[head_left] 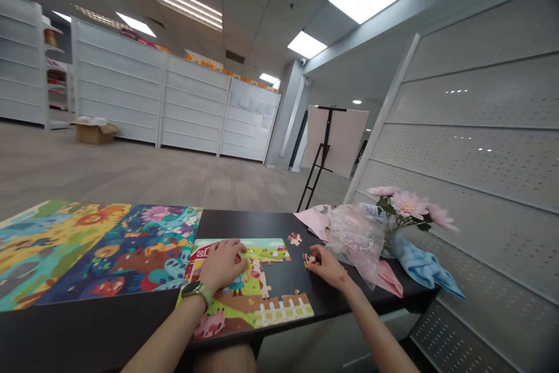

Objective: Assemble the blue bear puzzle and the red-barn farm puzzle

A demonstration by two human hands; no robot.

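A partly assembled farm jigsaw puzzle (257, 309) lies on the dark tabletop (227, 224), showing a red barn, green fields, and a white fence along its near edge. My left hand (222, 265) rests flat on the puzzle near the barn, with a smartwatch on the wrist, and holds nothing visible. My right hand (326, 267) is right of the puzzle, pinching a small jigsaw piece (309, 259) between its fingertips. A loose jigsaw piece (294, 238) lies on the table, just beyond the puzzle's right end.
A large colourful picture sheet (100, 251) covers the table's left side. At the right are a crumpled plastic bag (356, 239), pink flowers (406, 204), a blue cloth (423, 271), and pink paper (317, 221). A perforated white wall panel (463, 152) stands beyond them.
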